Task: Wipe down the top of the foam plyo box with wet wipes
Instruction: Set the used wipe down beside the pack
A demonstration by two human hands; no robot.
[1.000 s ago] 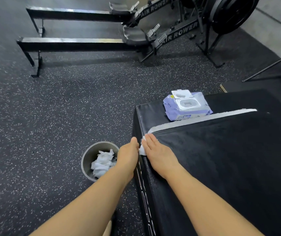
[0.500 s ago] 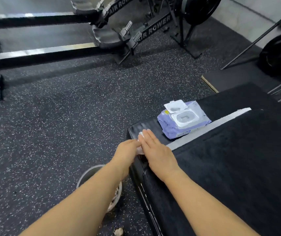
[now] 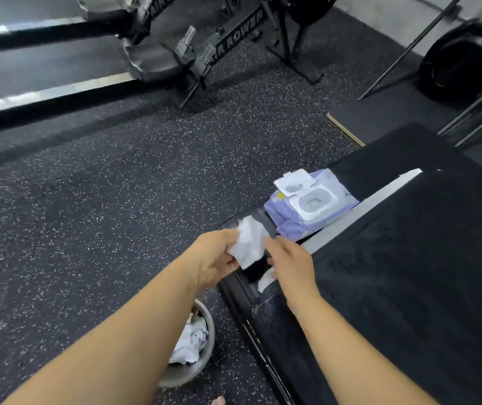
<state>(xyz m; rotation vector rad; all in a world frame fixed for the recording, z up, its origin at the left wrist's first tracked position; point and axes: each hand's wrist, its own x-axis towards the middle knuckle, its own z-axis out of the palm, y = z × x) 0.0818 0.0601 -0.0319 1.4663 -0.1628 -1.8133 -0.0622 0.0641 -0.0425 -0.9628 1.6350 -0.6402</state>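
One wet wipe [image 3: 248,244], gripped in the left hand [image 3: 216,258] fingers over the plyo box [image 3: 409,258] top's left corner. Right hand [image 3: 291,261] just beside it, fingers straight. One wipe pack [image 3: 310,206], lid up, lies on the box. One floor bin [image 3: 187,374] holds crumpled wipes [image 3: 190,340].

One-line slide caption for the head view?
Left hand holds a wet wipe over the plyo box corner beside the open wipes pack.

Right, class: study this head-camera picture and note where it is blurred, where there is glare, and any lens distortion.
Head view: motion blur smears the air rower at the top; glare streaks its metal rail; the wet wipe in the left hand is slightly soft, the wipes pack sharper; the wide lens stretches the forearms toward the lower corners.
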